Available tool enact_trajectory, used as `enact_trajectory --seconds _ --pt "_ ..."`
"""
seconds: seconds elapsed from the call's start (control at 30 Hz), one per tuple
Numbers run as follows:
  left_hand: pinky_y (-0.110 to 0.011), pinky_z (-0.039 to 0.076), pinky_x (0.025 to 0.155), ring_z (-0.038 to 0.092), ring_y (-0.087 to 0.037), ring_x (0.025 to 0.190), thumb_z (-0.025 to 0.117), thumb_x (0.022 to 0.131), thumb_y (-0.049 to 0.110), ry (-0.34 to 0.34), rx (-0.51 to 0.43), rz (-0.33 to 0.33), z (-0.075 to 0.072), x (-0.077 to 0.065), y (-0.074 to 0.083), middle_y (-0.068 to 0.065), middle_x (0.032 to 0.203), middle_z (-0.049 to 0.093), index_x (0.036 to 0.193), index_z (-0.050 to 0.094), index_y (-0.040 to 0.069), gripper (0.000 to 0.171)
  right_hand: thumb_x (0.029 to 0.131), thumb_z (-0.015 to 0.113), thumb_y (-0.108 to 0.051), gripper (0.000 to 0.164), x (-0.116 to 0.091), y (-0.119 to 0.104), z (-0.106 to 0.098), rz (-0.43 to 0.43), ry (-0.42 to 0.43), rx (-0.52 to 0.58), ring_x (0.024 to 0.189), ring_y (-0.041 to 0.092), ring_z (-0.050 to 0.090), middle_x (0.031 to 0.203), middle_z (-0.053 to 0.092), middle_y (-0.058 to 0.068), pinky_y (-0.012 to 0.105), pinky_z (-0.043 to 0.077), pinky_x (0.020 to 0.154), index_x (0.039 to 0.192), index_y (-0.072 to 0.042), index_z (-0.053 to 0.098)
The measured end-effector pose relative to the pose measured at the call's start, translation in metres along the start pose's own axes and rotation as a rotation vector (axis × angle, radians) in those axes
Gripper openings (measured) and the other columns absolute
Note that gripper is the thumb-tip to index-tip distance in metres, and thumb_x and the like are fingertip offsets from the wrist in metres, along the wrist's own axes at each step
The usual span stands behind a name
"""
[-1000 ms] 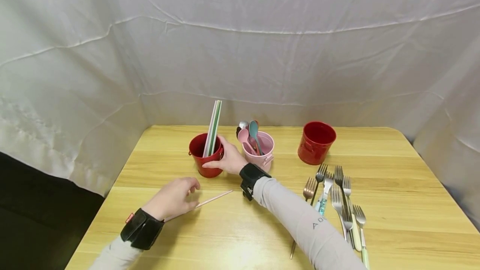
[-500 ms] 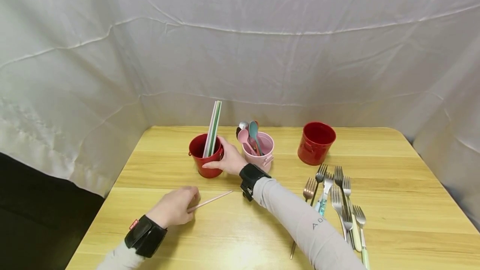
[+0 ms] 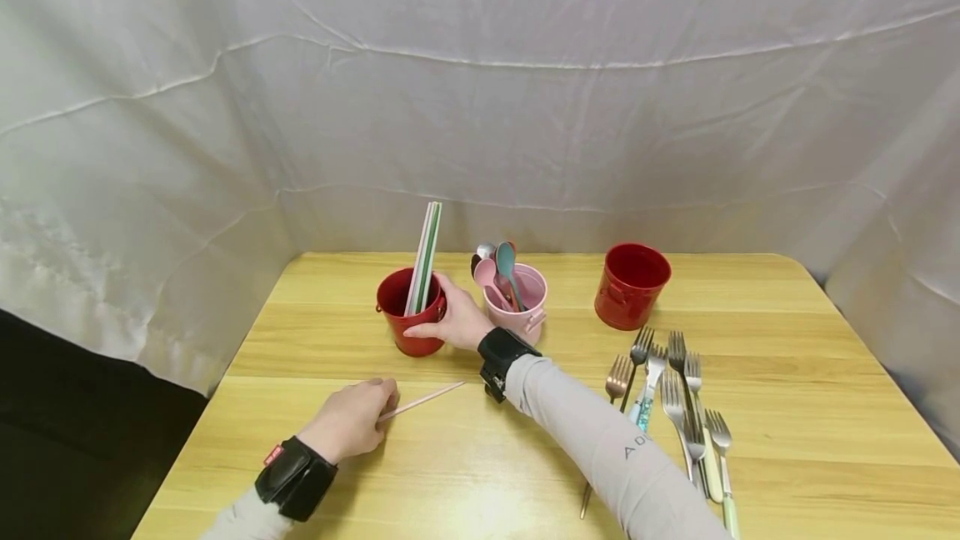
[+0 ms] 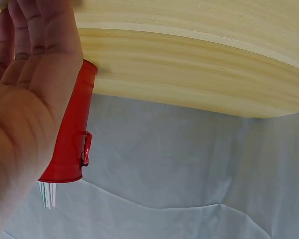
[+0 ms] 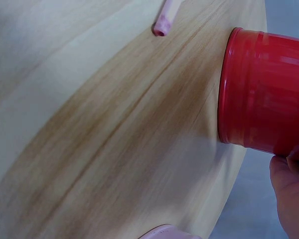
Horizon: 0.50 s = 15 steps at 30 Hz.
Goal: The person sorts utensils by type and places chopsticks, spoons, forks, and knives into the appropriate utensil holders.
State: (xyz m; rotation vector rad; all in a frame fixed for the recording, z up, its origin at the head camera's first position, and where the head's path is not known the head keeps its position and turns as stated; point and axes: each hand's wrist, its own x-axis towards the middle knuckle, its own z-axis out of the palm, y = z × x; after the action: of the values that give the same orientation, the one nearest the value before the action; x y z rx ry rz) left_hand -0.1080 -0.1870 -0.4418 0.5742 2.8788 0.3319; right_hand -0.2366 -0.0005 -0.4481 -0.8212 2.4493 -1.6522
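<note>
With its fingers curled, my left hand (image 3: 352, 419) pinches a thin pink chopstick (image 3: 426, 399) low over the table. The chopstick's far end points right; its near part is hidden by the hand. At the back left, my right hand (image 3: 459, 319) grips the side of a small red bucket (image 3: 408, 336), thumb across the front. Several white, pink and green chopsticks (image 3: 425, 261) lean inside that bucket. The left wrist view has the red bucket (image 4: 72, 139) beyond the palm. In the right wrist view, the pink chopstick's end (image 5: 165, 20) shows near the bucket's base.
A pink bucket (image 3: 517, 321) holding several spoons (image 3: 486, 273) stands just right of my right hand. Farther right is another red bucket (image 3: 626, 307). Several forks (image 3: 675, 398) lie on the wooden table (image 3: 810, 373) beside my right forearm. Grey cloth (image 3: 562, 132) hangs behind.
My left hand has lowered slightly and moved a little right, its fingers closing on the pink chopstick. My right hand and the red bucket have stayed in place.
</note>
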Motion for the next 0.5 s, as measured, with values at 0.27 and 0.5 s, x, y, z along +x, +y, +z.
enact_trajectory --seconds 0.27,0.5 --pt "-0.034 0.04 0.053 0.044 -0.016 0.061 0.073 0.064 -0.003 0.004 0.022 0.022 -0.0004 -0.0017 0.0009 0.005 0.068 0.045 0.073 0.05 0.017 0.032 0.068 0.085 -0.024 0.083 -0.0006 -0.0002 -0.0002 0.009 0.001 0.003 0.113 0.024 0.055 0.125 0.057 0.002 0.032 0.045 0.097 0.136 -0.016 0.038" --pt "-0.031 0.036 0.052 0.042 -0.015 0.06 0.07 0.06 -0.005 -0.016 0.003 0.045 -0.0014 -0.0043 -0.0042 0.005 0.066 0.044 0.071 0.048 0.017 0.033 0.067 0.085 -0.025 0.083 0.001 0.0031 0.0009 0.0 0.0 0.003 0.112 0.021 0.056 0.124 0.057 0.002 0.031 0.045 0.097 0.136 -0.017 0.039"
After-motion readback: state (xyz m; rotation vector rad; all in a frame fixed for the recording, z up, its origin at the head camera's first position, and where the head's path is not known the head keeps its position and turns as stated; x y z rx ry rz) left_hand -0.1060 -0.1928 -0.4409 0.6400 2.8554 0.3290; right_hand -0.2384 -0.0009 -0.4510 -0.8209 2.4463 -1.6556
